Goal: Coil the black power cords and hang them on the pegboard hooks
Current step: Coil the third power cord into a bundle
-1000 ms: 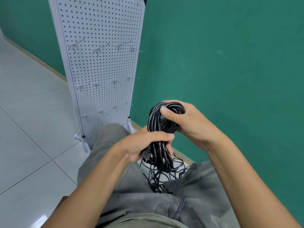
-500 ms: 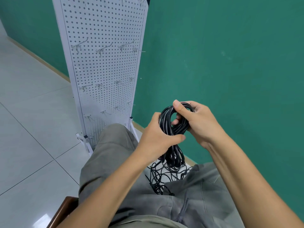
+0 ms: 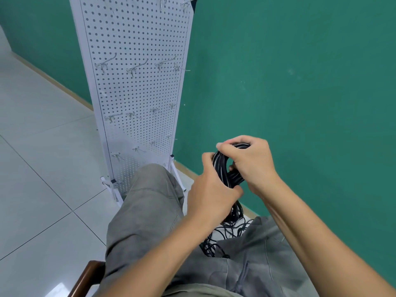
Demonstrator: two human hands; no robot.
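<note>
Cords [image 3: 225,168], black and looped into a bundle, sit up in front of the person's lap, between both hands. The right hand [image 3: 251,162] curls over the top of the bundle, thumb and fingers pinching the loops. The left hand [image 3: 211,195] wraps around the bundle just below that, with the fingers closed around it. Below the bundle more cord [image 3: 222,234] hangs down in a loose, messy tangle between the knees.

That tangle could be trouble. If the person pulls the bundle up fast, I think the loose part may snag or knot, and the neat loops could slip out of the fingers and fall open.

To the left of the bundle and further back stands the white pegboard [image 3: 137,93], with small metal hooks [image 3: 132,70] in rows. No cord hangs on them yet. The hooks look thin and short, so a fat bundle might slide off if it is not pushed on far enough.

Behind the bundle is a green wall [image 3: 300,82]. Left of it is a pale tiled floor [image 3: 42,146].
</note>
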